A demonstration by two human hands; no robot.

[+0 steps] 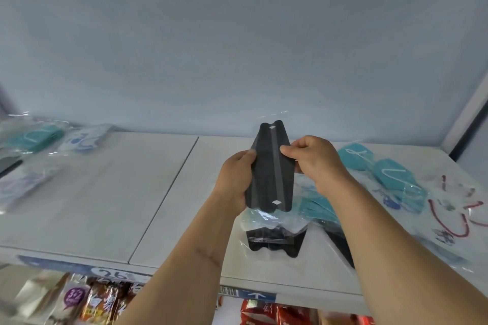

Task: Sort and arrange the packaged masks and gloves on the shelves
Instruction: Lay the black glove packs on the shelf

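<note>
Holding a black mask (269, 169) upright at frame centre, both hands keep it above the shelf (158, 192), its long axis running near vertical, top tipped slightly away. The left hand (235, 179) grips its left edge, thumb over the front and fingers wrapped behind. The right hand (314, 161) pinches the upper right edge, fingers (286, 150) closed on it. Whether the mask sits in a clear sleeve I cannot tell; the film is hard to read here.

Directly below the hands lies a pile of packs (274, 235), black and teal, in clear wrap. More teal packs (380, 169) lie right of centre, and red-strapped packs (454, 219) at far right. Another group of packs (34, 140) sits at the upper left of the shelf. The held mask is nearest the pile beneath it, so a set-down there would be straight down; snacks (92, 301) fill the shelf below.
</note>
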